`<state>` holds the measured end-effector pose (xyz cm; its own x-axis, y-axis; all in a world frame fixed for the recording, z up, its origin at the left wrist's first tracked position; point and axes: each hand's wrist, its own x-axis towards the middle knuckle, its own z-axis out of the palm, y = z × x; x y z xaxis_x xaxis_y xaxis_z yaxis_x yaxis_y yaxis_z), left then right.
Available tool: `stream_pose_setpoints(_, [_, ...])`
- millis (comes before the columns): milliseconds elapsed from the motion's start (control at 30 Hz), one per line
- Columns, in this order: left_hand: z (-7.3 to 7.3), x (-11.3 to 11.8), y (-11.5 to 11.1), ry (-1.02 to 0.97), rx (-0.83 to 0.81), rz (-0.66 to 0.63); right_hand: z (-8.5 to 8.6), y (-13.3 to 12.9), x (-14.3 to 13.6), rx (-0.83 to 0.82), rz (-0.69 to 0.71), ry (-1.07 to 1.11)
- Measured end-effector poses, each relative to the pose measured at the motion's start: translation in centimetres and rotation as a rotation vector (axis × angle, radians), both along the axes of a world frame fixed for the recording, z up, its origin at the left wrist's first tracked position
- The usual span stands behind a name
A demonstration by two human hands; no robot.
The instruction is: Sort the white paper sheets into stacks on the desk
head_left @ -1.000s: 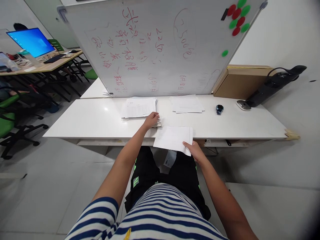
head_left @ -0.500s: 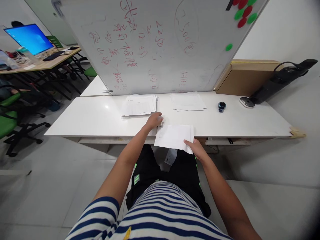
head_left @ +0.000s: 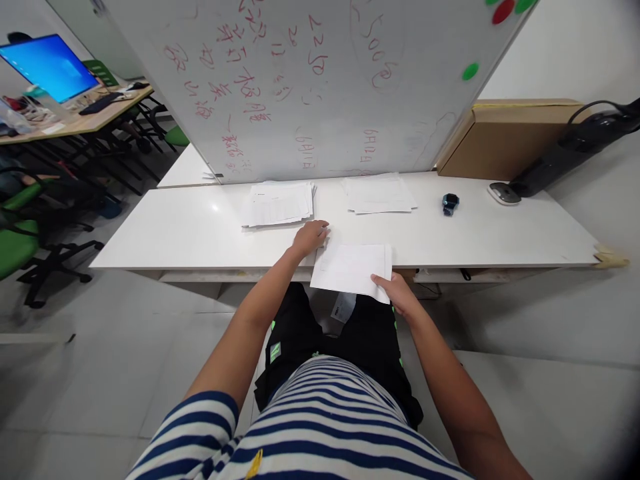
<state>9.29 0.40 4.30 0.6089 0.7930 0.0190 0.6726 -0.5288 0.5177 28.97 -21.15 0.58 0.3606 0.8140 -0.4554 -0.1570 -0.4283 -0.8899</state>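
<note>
White paper sheets (head_left: 350,267) lie across the desk's front edge, their lower part sticking out over my lap. My right hand (head_left: 397,292) pinches them at the lower right corner, thumb on top and fingers underneath. At their upper left corner is my left hand (head_left: 310,238), fingers bent together; a small pale bit shows between them, too small to name. Just beyond that hand lies a thick, uneven stack of printed papers (head_left: 277,204). A thinner pile of papers (head_left: 381,193) rests farther right, near the whiteboard.
Behind the white desk (head_left: 190,233) leans a whiteboard (head_left: 330,120) with red writing and round magnets. To the right are a smartwatch (head_left: 449,204), a computer mouse (head_left: 504,193), a cardboard box (head_left: 505,143) and a black bottle (head_left: 560,150). A monitor (head_left: 50,67) stands on another desk at left.
The view has tilted down slightly and shifted. My right hand keeps its hold on the sheets, and my left hand stays at their upper left corner with its fingers barely moved.
</note>
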Motion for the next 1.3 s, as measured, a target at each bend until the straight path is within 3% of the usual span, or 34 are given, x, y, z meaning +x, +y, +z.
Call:
stream_pose_setpoints(233, [-0.1, 0.2, 0.0, -0.004, 0.033, -0.03, 1.2, 0.1, 0.0, -0.023, -0.027, -0.044])
stream_pose_setpoints(467, [-1.0, 0.5, 0.6, 0.006, 0.062, -0.093, 0.9, 0.1, -0.3, -0.036, -0.06, -0.047])
stream_pose_setpoints(867, [-0.1, -0.4, 0.8, -0.125, -0.181, 0.127, 2.8, -0.6, 0.9, 0.013, -0.023, -0.289])
stream_pose_setpoints(1067, [0.0, -0.1, 0.6, -0.069, -0.132, 0.162, 6.2, -3.4, 2.7, 0.206, -0.26, -0.306])
stream_pose_setpoints(1300, [0.1, -0.1, 0.6, -0.062, -0.136, 0.151, 9.9, -6.9, 2.3, 0.467, -0.526, -0.421])
